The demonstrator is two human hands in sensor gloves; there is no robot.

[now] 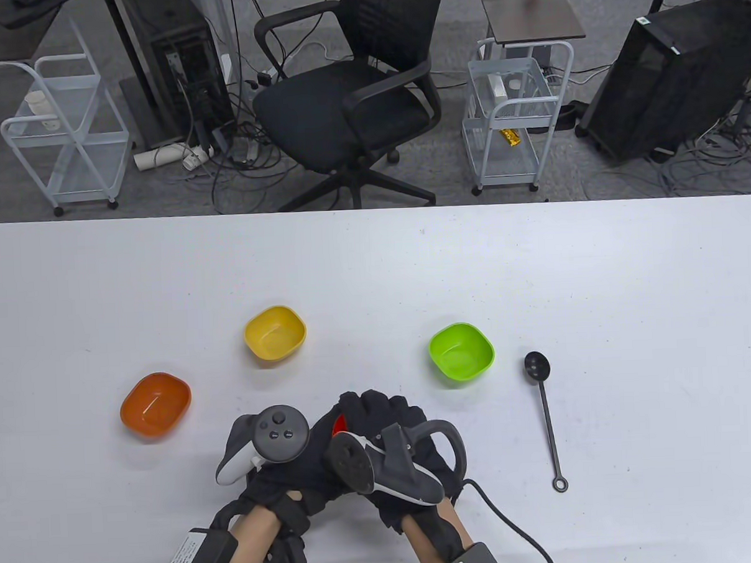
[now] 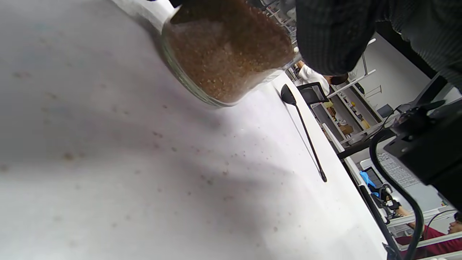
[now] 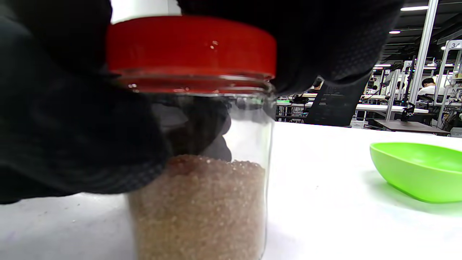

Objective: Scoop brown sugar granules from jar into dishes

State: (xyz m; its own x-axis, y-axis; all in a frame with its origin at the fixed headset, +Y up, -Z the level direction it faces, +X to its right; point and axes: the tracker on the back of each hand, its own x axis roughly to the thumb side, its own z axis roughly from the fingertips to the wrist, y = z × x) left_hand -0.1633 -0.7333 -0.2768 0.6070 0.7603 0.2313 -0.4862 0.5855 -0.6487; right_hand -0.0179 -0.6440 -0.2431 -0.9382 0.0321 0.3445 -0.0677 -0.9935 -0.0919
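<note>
White tabletop (image 1: 537, 268) fills the near half of the scene, with an office chair and wire carts on the floor beyond it; three small dishes sit on it, orange (image 1: 155, 405), yellow (image 1: 275, 334) and green (image 1: 461, 353), and a black spoon (image 1: 546, 416) lies just right of the green one, untouched.

I have the jar (image 3: 202, 159) on the table close to me, between both hands; my left hand (image 1: 284, 478) wraps the clear body, my right hand (image 1: 389, 455) curls over the red lid (image 3: 191, 50), which is still on.

It looks like clear glass or hard plastic, stiff and smooth, so probably slick under glove fabric; about half full of brown sugar (image 3: 198, 206), so I judge it moderately heavy and steady at the base. Best to hold the body low and firm while the other hand grips the lid's rim; the granules are loose and will spill if it tips.
</note>
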